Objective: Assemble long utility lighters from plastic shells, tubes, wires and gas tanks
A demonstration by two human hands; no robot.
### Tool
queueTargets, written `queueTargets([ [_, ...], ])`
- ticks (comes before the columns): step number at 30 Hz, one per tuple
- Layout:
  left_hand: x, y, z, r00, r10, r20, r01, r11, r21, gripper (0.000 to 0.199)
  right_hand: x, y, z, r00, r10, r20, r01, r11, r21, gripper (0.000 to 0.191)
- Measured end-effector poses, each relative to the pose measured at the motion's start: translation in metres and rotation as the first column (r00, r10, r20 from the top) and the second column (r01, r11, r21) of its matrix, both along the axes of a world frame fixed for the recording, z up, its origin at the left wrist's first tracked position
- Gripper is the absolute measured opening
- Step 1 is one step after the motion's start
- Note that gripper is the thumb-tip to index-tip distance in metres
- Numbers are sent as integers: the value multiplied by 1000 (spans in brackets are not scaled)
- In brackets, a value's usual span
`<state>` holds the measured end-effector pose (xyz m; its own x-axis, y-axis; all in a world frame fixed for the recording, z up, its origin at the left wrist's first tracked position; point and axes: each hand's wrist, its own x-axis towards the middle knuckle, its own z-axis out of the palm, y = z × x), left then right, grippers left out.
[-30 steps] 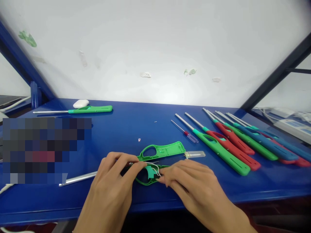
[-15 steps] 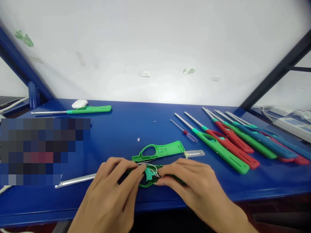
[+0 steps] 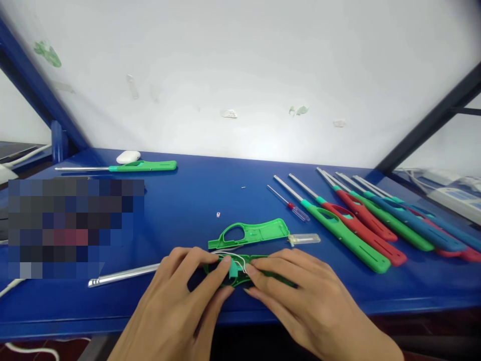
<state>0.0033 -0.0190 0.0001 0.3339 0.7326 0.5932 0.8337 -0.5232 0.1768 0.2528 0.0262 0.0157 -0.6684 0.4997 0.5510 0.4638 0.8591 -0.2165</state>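
Observation:
Both hands are closed around an opened green lighter handle half [image 3: 280,279] near the table's front edge. My left hand [image 3: 184,296] grips its left part, index fingertip at the teal trigger [image 3: 233,271]. From under that hand the lighter's metal tube [image 3: 126,275] sticks out to the left. My right hand [image 3: 306,291] holds the right part, a fingertip pressing by the thin white wires [image 3: 243,261], its thumb at the lower rim. Just beyond lies the other green half-shell [image 3: 265,231], inner side up, with a clear fuel tank [image 3: 306,238] at its right end.
Several whole lighters, such as a green one [image 3: 347,238], lie slanted at right beside a screwdriver [image 3: 299,212]. A tiny pale part [image 3: 218,214] and a small screw-like piece [image 3: 243,187] lie mid-table. Another green lighter [image 3: 158,166] and a white case [image 3: 128,157] are far left.
My left index finger has moved onto the teal trigger. My right fingertip has pressed nearer the wires, and its thumb has dropped to the shell's lower rim. The view has shifted slightly.

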Motion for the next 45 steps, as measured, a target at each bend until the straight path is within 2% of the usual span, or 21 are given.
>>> queueTargets([
  [3, 1, 0, 2, 999, 4, 32, -5, 999, 43, 25, 0, 1, 1, 1000, -18, 5, 18, 1000, 1, 20],
  [7, -14, -3, 1, 979, 113, 168, -129, 987, 91, 33, 2, 2, 2, 1000, -12, -14, 12, 1000, -4, 21],
  [9, -25, -3, 0, 970, 174, 170, -187, 980, 64, 30, 2, 2, 3, 1000, -3, -25, 3, 1000, -18, 21],
  [11, -35, 0, -1, 972, 186, 144, -194, 980, 46, 21, 2, 3, 3, 1000, 0, -30, 0, 1000, -28, 20],
  [14, -41, 6, 2, 973, 174, 150, -180, 983, 28, 26, 3, 4, 3, 999, 1, -32, -2, 999, -41, 19],
  [19, -37, 15, 12, 978, 105, 178, -109, 994, 14, 35, 6, 6, 3, 999, 11, -37, -14, 998, -63, 23],
  [23, -38, 15, 13, 980, 87, 179, -83, 996, -33, 36, 9, 7, 6, 1000, 20, -24, -22, 997, -74, 23],
  [26, -39, 14, 11, 982, 76, 170, -69, 997, -46, 33, 10, 7, 6, 1000, 23, -18, -24, 996, -83, 23],
  [30, -36, 11, 10, 990, 47, 135, -48, 999, 2, 31, 11, 7, 4, 999, 23, -22, -25, 995, -95, 25],
  [36, -21, 7, 10, 988, 81, 132, -81, 997, -5, 18, 13, 7, 5, 999, 0, -51, -6, 992, -124, 25],
  [40, -8, 13, 11, 980, 110, 163, -113, 993, 13, 36, 13, 8, 7, 998, 16, -63, -23, 992, -120, 25],
  [45, -4, 19, 11, 986, 72, 152, -67, 997, -38, 33, 14, 9, 8, 997, 31, -64, -39, 992, -121, 24],
])
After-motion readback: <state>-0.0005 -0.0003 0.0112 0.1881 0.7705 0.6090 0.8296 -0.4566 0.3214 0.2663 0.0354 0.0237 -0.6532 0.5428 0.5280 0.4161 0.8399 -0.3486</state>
